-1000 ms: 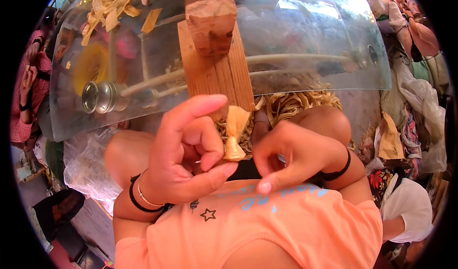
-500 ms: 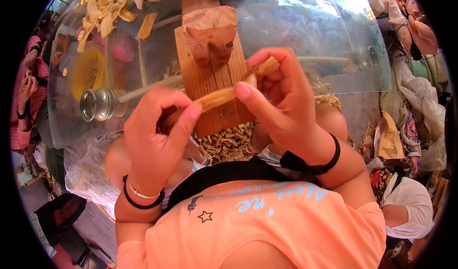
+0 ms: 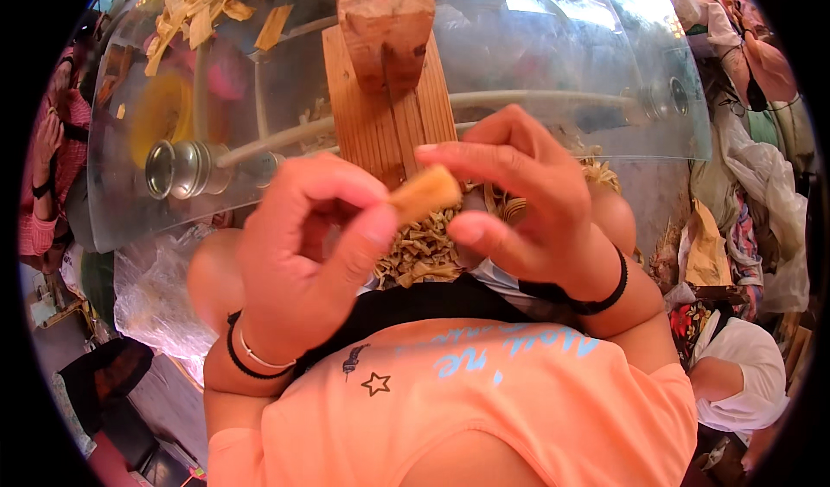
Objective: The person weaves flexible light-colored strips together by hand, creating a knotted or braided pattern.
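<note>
Across the upper part of the frame we see a curved clear plastic shield (image 3: 553, 63), and through it pale rods and a round metal cap (image 3: 177, 169) at the upper left. A wooden block (image 3: 386, 128) stands upright at top centre, with a darker carved wooden piece (image 3: 386, 31) on top of it; it sits directly behind our hands. Yellow strips (image 3: 194, 7) lie heaped at the upper left, above the shield. Below the hands, in the middle of the frame, a pile of tan shavings (image 3: 424, 249) rests in our lap, partly hidden by the fingers. At the far left edge we make out another person's arm in a pink sleeve (image 3: 39, 228), and at the lower right another person in a white top (image 3: 735, 366), with bundles of cloth (image 3: 761, 228) along the right edge. Our left hand (image 3: 303, 262), in the centre left, is curled with thumb and forefinger pinched on one end of a small tan strip (image 3: 424, 193), the other fingers folded in. Our right hand (image 3: 519, 202), at centre right, is half closed; its forefinger reaches over the strip's far end and its thumb sits just beneath. The strip is held in the centre of the frame, in front of the foot of the wooden block and above the shavings.
</note>
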A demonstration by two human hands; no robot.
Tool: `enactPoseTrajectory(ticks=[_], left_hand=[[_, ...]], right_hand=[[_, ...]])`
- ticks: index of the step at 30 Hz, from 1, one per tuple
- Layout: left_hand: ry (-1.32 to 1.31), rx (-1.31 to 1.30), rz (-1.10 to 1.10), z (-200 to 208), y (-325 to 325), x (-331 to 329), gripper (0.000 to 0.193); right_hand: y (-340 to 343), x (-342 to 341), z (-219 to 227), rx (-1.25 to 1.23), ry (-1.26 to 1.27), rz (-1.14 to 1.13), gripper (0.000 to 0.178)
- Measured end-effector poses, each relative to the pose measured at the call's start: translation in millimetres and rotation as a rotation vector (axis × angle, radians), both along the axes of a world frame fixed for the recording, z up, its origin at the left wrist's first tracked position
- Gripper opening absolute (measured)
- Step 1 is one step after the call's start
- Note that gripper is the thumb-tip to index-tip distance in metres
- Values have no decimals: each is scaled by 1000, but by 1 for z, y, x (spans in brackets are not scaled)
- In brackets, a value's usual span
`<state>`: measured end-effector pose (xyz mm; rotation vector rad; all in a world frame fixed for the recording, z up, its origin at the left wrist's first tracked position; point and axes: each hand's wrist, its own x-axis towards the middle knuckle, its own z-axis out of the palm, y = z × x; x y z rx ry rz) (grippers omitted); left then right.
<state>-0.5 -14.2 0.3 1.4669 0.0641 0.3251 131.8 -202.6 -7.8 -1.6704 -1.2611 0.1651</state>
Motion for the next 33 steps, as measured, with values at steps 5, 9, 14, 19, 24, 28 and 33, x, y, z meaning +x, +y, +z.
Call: enactPoseTrajectory(ticks=[5,9,14,19,24,28,33], left_hand=[[138,-373,-87,10,-27,0,29],[202,-335,-269,5,-16,-5,33],[260,79,-295,12,-5,-6,22],[48,236,-266,-2,-21,3,27],[-417,625,-48,-3,-13,4,45],[-342,663,-177,-3,-26,-2,39],[-349,635,-147,-6,-25,0,27]], right_hand=[[9,-32,-11,223,236,45,32],[1,-32,7,548,947,76,30],[-44,7,18,9,910,276,39],[-34,-34,-1,-701,309,767,54],[-35,-23,13,-536,971,591,56],[-29,-41,9,-216,1056,406,50],[-24,-32,12,-245,946,327,40]])
